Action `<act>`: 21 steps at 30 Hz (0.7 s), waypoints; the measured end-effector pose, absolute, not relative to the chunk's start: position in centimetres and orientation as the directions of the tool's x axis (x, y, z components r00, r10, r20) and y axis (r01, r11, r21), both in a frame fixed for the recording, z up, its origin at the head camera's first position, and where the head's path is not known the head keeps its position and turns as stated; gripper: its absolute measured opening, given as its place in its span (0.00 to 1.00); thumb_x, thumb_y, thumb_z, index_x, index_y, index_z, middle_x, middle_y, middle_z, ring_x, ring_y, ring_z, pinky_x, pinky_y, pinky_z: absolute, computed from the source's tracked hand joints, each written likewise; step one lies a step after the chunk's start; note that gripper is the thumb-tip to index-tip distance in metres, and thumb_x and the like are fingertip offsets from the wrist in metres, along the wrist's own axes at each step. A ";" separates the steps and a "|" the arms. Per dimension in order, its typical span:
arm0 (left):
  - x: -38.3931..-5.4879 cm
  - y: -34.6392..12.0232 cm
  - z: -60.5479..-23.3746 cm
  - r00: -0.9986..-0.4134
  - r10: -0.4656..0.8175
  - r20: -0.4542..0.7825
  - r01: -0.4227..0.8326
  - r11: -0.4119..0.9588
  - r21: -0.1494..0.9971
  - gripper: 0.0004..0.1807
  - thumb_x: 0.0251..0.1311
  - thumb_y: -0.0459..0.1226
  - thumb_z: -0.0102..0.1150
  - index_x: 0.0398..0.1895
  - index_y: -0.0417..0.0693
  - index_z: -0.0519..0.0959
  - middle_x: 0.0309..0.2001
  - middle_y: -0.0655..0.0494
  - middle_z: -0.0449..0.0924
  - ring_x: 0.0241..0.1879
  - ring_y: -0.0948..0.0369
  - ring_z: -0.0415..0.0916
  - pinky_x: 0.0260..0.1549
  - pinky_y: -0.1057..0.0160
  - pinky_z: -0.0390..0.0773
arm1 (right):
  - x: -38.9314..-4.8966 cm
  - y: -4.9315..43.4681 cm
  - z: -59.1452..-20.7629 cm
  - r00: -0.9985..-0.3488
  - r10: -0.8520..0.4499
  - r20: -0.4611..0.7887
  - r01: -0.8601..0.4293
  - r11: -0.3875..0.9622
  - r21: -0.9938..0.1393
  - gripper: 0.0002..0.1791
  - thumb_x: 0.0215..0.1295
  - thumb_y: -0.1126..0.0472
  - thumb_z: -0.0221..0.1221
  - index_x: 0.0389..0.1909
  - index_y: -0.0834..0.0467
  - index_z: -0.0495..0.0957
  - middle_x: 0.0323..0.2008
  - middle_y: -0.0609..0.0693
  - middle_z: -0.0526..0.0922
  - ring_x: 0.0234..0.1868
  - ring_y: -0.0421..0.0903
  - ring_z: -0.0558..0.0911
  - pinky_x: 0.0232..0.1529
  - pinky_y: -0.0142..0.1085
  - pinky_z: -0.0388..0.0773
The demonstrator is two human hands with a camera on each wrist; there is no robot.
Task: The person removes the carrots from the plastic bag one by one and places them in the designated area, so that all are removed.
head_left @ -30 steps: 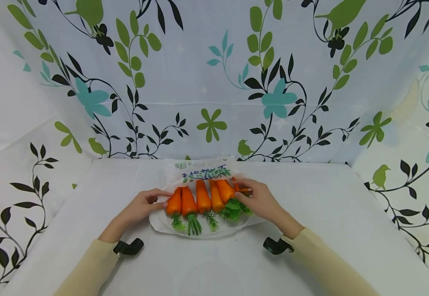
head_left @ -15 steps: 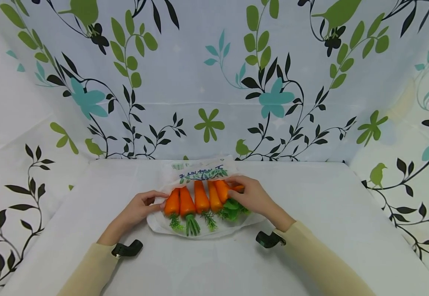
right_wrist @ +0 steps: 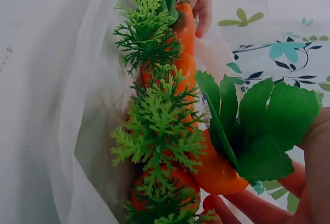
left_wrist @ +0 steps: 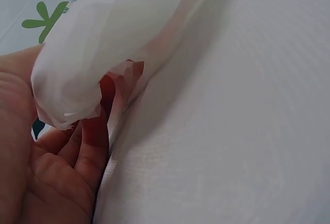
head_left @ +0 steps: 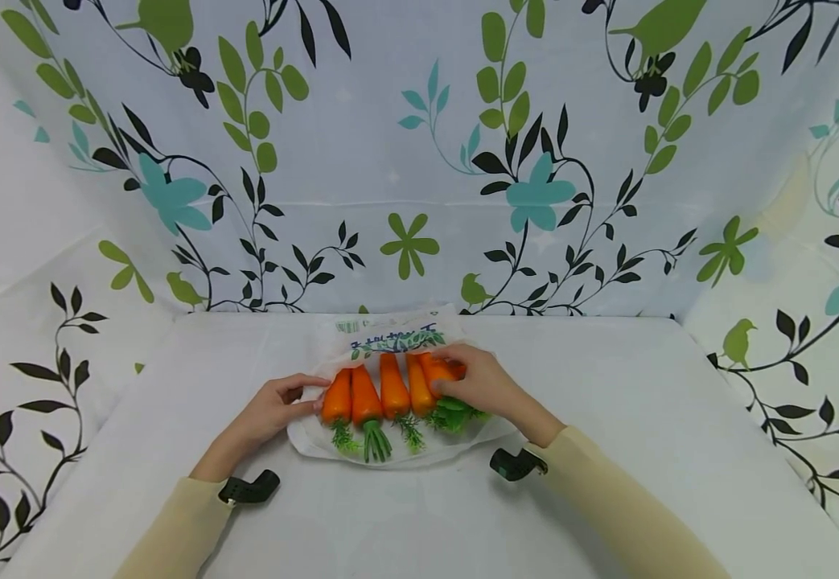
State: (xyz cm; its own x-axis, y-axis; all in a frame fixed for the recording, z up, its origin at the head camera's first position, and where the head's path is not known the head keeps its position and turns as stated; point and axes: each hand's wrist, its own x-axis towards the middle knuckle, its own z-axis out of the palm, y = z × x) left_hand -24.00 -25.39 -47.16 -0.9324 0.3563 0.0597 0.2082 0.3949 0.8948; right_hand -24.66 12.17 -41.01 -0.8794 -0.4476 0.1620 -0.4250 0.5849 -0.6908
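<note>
Several orange carrots [head_left: 394,390] with green tops lie side by side on a crumpled white plastic bag [head_left: 397,458] with blue print. The tops face the near edge. At the left end, my left hand [head_left: 274,408] holds the bag beside the outermost carrot [head_left: 336,398]; its fingers are partly hidden behind the plastic in the left wrist view. My right hand [head_left: 487,384] grips the right-end carrot [head_left: 454,370], fingers over the far side and thumb on the near side. The right wrist view shows broad green leaves [right_wrist: 263,126] beside that hand, above feathery tops [right_wrist: 160,126].
The bag lies on a white-covered table [head_left: 390,531]. A leaf-and-bird patterned cloth [head_left: 361,161] hangs behind and at both sides. A black wrist camera [head_left: 248,486] sits at the left cuff, another black camera [head_left: 516,464] at the right.
My right hand has moved left along the row, bringing the right-end carrot closer to the others. The left hand stays at the bag's left side. The head view has shifted slightly.
</note>
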 end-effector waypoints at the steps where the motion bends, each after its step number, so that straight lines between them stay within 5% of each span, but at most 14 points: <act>1: -24.0 -25.4 -47.1 -0.933 0.356 0.058 0.204 0.389 0.898 0.21 0.62 0.39 0.67 0.58 0.46 0.81 0.62 0.46 0.75 0.62 0.49 0.67 0.55 0.74 0.65 | -24.7 12.1 -41.0 -0.877 -0.451 0.163 -0.430 0.589 -0.684 0.25 0.62 0.54 0.67 0.60 0.55 0.80 0.59 0.51 0.78 0.59 0.52 0.76 0.60 0.50 0.71; 21: -23.8 -25.3 -47.0 -0.938 0.344 0.048 0.189 0.387 0.903 0.23 0.62 0.39 0.68 0.60 0.45 0.79 0.63 0.46 0.74 0.56 0.51 0.68 0.53 0.73 0.68 | -24.3 11.5 -41.1 -0.883 -0.452 0.125 -0.419 0.644 -0.640 0.26 0.59 0.55 0.70 0.59 0.55 0.80 0.58 0.52 0.77 0.55 0.51 0.76 0.57 0.47 0.74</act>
